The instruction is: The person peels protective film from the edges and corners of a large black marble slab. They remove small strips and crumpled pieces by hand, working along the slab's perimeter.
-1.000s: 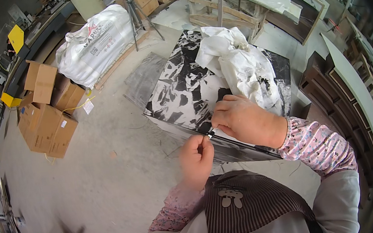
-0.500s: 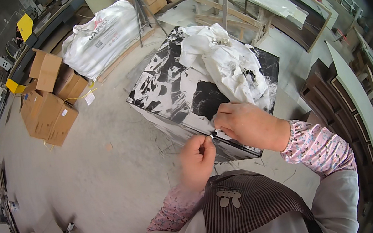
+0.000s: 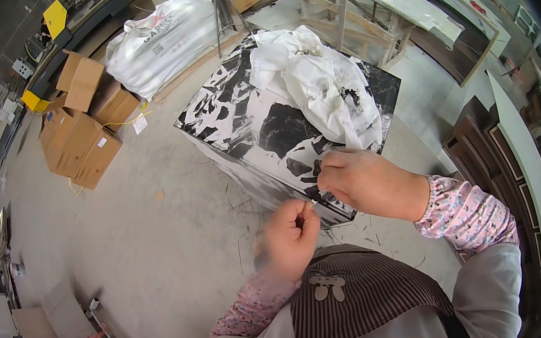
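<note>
Both hands meet at the near edge of the black-and-white slab (image 3: pixel 257 125), left hand (image 3: pixel 289 237) and right hand (image 3: pixel 362 182) each pinched shut on a thin strip (image 3: pixel 312 203) stretched between them.

Black-and-white marbled block (image 3: pixel 256 118) stands on grey concrete floor (image 3: pixel 157 256); crumpled white plastic sheet (image 3: pixel 314 85) lies across its top. On the floor: brown cardboard boxes (image 3: pixel 86 126) at left, filled white sack (image 3: pixel 160 38) behind them.

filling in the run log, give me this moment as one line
left hand: pinching small thin item | right hand: closed at slab edge | black-and-white slab: under crumpled white sheet
</note>
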The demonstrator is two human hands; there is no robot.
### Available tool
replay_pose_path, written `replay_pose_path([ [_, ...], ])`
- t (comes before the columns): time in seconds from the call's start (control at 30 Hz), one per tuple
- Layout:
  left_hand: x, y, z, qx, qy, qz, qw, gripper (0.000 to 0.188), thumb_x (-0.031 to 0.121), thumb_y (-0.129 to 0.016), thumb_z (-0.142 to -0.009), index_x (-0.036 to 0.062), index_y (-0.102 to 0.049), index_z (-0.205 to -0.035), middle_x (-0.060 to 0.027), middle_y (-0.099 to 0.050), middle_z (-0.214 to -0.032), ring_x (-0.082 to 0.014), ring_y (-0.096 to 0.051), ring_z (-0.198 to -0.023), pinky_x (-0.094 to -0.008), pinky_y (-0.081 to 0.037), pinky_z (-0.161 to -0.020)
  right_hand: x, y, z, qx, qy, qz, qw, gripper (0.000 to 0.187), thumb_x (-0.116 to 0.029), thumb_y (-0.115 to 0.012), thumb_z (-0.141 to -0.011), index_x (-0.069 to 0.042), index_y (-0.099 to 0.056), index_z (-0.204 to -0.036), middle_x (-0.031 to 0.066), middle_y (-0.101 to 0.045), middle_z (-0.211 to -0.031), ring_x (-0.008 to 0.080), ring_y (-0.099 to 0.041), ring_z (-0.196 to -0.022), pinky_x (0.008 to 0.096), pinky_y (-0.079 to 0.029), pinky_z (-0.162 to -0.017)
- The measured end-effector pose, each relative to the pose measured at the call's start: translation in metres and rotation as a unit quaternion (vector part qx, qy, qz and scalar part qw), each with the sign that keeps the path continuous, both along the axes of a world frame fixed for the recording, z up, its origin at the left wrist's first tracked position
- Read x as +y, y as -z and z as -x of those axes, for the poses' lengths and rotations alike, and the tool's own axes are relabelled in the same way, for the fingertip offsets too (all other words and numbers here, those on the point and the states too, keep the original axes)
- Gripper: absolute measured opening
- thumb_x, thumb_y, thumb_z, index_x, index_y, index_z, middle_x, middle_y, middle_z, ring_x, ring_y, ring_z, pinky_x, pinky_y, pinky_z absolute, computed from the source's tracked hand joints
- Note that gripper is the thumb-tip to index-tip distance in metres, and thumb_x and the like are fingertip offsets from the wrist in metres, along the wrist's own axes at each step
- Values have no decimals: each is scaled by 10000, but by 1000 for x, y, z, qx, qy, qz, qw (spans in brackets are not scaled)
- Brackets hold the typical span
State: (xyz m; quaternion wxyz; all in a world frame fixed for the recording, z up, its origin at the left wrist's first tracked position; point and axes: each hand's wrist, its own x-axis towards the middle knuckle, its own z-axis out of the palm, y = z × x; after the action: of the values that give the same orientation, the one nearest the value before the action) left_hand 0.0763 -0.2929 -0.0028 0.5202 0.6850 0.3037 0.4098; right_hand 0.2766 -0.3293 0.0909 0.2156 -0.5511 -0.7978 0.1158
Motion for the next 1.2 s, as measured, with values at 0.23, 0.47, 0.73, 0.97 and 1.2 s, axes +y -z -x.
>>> replay_pose_path([
  [0.23,-22,-2,-7,-4,-7,-1,1000,84,24,-681,-978,2,-634,-913,29,-574,-788,-44,-497,-708,-237,-431,-621,-15,2,-12,16,-25,4,1000,115,-24,-706,-850,-46,-641,-942,117,-600,-976,350,-631,-904,444,-539,-772],
  [0.47,-37,1,-15,-11,-1,7,1000,130,2,-689,-956,1,-584,-879,-33,-559,-691,-87,-506,-609,-285,-442,-557,-16,-7,-26,-44,-101,-18,994,73,-46,-661,-810,-47,-611,-864,95,-586,-927,303,-637,-907,409,-552,-790],
  [0.73,-44,2,-17,22,29,2,999,105,-17,-686,-936,5,-598,-882,-38,-567,-729,-112,-522,-626,-288,-433,-554,-18,-7,-39,-47,-133,-20,990,107,-57,-681,-821,-39,-642,-919,89,-607,-964,304,-641,-941,408,-553,-822],
  [0.97,-9,-56,-7,43,68,-263,961,106,1,-716,-900,18,-614,-923,-106,-628,-776,-276,-605,-635,-379,-477,-577,-47,-27,-50,75,-38,-33,996,145,-55,-741,-881,-42,-704,-1020,93,-660,-1025,341,-652,-975,407,-553,-840],
  [1.2,52,-95,-35,109,131,122,978,229,189,-589,-1057,3,-687,-1148,-28,-719,-890,-102,-587,-658,-270,-478,-583,-59,-29,-75,155,205,-46,965,112,-45,-726,-904,-16,-702,-1009,118,-680,-890,279,-670,-834,377,-538,-735],
])
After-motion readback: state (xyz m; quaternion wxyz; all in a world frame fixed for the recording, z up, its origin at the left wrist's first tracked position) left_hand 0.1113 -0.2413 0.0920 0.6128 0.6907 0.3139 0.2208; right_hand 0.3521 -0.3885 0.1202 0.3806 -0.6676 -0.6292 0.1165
